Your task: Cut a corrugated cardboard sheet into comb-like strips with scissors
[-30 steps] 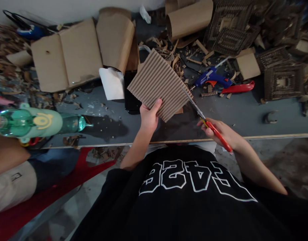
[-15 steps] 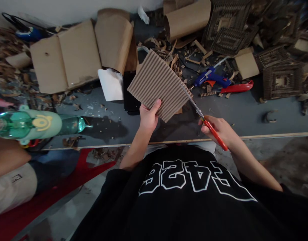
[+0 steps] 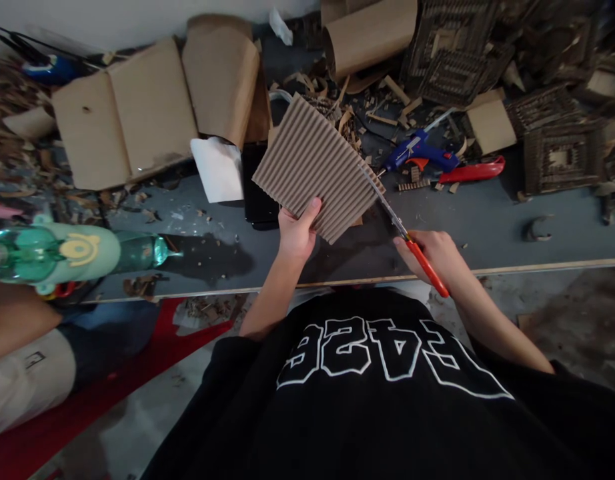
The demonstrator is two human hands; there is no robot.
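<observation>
My left hand (image 3: 298,233) grips a sheet of corrugated cardboard (image 3: 317,167) by its lower edge, thumb on top of the ridges. The sheet is tilted and held above the table. In my right hand (image 3: 430,257) is a pair of scissors with red handles (image 3: 423,265). Their blades reach up and left to the right-hand edge of the cardboard, lying along a strip there. Behind the scissors, a blue glue gun (image 3: 421,152) lies on the table, close to a red-handled tool (image 3: 475,171).
Cardboard rolls (image 3: 372,40), a folded cardboard sheet (image 3: 152,110) and scraps line the back. Square cardboard frames (image 3: 562,160) pile up at right. A green bottle (image 3: 77,252) is at left, near another person's arm (image 3: 17,310). A white paper (image 3: 218,170) lies beside a black object (image 3: 260,217).
My right hand and the scissor handles have shifted slightly left, and the handles look closer together. The cardboard and my left hand stay almost still. The view has moved a little.
</observation>
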